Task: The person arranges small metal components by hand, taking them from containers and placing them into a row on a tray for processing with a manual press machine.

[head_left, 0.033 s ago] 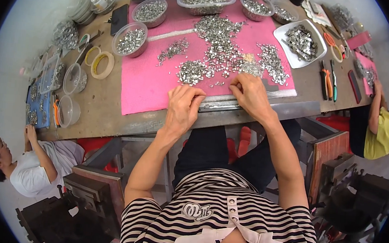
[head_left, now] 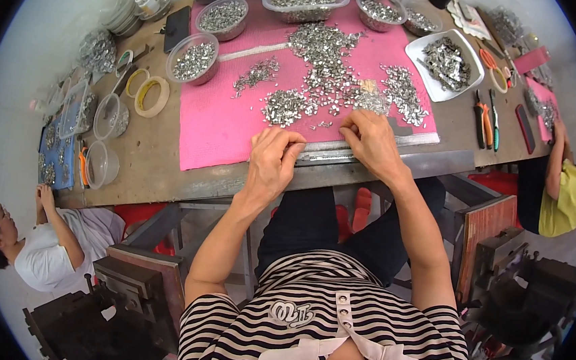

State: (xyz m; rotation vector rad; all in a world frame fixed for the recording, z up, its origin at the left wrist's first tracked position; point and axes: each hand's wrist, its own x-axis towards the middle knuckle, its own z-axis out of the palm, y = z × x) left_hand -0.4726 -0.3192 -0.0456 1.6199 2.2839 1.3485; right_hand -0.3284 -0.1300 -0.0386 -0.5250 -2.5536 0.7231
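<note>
At the front edge of the pink mat [head_left: 217,130], my left hand [head_left: 271,160] is closed, thumb and fingertips pinched together beside a narrow silvery strip [head_left: 327,155] along the edge. My right hand [head_left: 374,145] is pinched too, over the strip's other end. Whatever either pinch holds is too small or hidden to name. Just beyond my fingers lies a heap of small shiny metal pieces [head_left: 285,107], which joins a larger spread of pieces [head_left: 330,72]. Nearest my right hand is a small clear packet-like patch [head_left: 373,100], and a looser pile [head_left: 403,94] lies to its right.
Round tubs of metal pieces [head_left: 191,77] and a large clear bin [head_left: 301,15] stand at the back. A white dish [head_left: 475,76], pliers [head_left: 486,124] and a red bar [head_left: 525,129] lie right; tape rolls [head_left: 151,107] lie left. Co-workers sit at both sides [head_left: 56,246] [head_left: 567,202].
</note>
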